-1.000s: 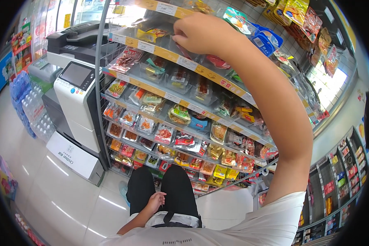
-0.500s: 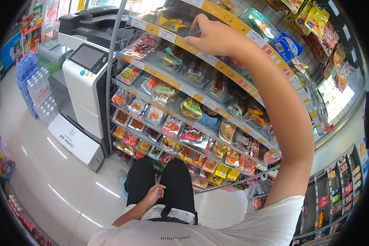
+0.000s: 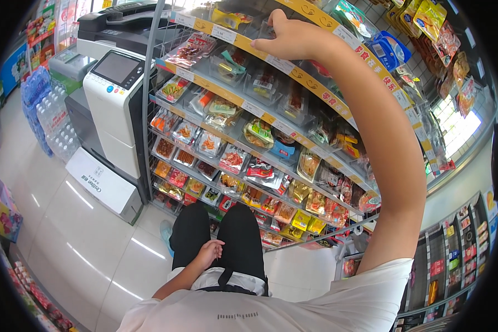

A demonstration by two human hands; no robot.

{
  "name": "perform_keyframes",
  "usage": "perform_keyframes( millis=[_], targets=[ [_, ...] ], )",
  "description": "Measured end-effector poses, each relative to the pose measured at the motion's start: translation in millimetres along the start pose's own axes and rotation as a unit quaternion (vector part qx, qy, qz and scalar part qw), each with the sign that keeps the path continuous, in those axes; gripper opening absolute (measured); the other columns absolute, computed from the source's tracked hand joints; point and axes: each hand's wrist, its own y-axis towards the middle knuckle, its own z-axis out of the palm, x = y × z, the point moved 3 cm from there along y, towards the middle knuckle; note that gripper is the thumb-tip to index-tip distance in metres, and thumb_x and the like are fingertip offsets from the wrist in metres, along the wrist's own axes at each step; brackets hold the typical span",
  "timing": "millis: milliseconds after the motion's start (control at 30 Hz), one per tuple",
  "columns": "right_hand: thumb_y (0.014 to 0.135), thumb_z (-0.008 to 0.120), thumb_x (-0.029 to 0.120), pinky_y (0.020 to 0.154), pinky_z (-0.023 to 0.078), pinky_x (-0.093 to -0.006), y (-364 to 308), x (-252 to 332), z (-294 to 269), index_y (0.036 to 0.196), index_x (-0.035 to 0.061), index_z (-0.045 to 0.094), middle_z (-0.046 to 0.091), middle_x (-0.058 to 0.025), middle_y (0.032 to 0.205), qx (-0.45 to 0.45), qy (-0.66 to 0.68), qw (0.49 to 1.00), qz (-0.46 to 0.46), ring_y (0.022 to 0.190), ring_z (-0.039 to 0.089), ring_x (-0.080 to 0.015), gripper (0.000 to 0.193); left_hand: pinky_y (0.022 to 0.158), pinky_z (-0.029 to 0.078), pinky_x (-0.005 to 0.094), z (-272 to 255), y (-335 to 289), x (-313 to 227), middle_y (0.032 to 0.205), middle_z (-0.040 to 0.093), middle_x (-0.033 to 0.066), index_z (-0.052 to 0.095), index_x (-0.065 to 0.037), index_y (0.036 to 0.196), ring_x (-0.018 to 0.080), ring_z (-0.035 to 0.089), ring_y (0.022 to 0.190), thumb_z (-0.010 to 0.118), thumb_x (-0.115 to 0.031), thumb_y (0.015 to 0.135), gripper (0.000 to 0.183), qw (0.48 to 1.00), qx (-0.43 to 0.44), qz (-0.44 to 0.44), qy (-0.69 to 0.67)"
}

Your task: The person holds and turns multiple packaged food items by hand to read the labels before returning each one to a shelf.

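My right hand reaches out to an upper shelf of a snack rack, over its yellow edge strip. The thumb sticks out to the left, apart from the curled fingers, and nothing shows between them. Part of the fingers is hidden behind the hand. Just left of it, a yellow snack pack lies in a clear plastic bin. Under the hand, on the tier below, sit clear bins with sealed food packs. My left hand rests low in front of my thighs, its fingers loosely curled in, with nothing visible in it.
Left of the rack stands a white and black copier, with shrink-wrapped water bottles and a white carton beside it. Hanging snack bags are at the upper right. A dark shelf of small goods stands at the lower right.
My right hand sits slightly higher in the picture, still at the same shelf edge. The view has shifted a little, and my left hand remains by my thighs.
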Motion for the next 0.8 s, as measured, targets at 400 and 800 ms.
perform_keyframes(
  millis=[400, 800],
  targets=[
    [0.081, 0.062, 0.019, 0.074, 0.054, -0.0416, -62.5, 65.7, 5.8, 0.093, 0.0035, 0.062, 0.068, -0.0149, 0.092, -0.287, -0.113, 0.92, -0.241, 0.09, 0.068, -0.0289, 0.02, 0.067, 0.046, 0.0265, -1.3, 1.3, 1.5, 0.078, 0.055, 0.0018, 0.061, -0.003, 0.105, 0.0117, 0.054, 0.07, 0.041, -0.015, 0.1, 0.024, 1.0, -0.02, -0.014, -0.007],
    [0.085, 0.057, 0.015, 0.057, 0.055, -0.0418, -28.9, 65.1, 92.0, 0.087, 0.0021, 0.057, 0.069, -0.0157, 0.076, -0.134, -0.059, 0.982, -0.12, 0.068, 0.07, -0.0329, 0.013, 0.069, 0.047, 0.0269, -2.7, -7.2, 2.2, 0.08, 0.056, 0.0025, 0.062, -0.004, 0.105, 0.0125, 0.055, 0.072, 0.041, -0.013, 0.098, 0.024, 1.0, -0.014, -0.005, -0.017]
  ],
)
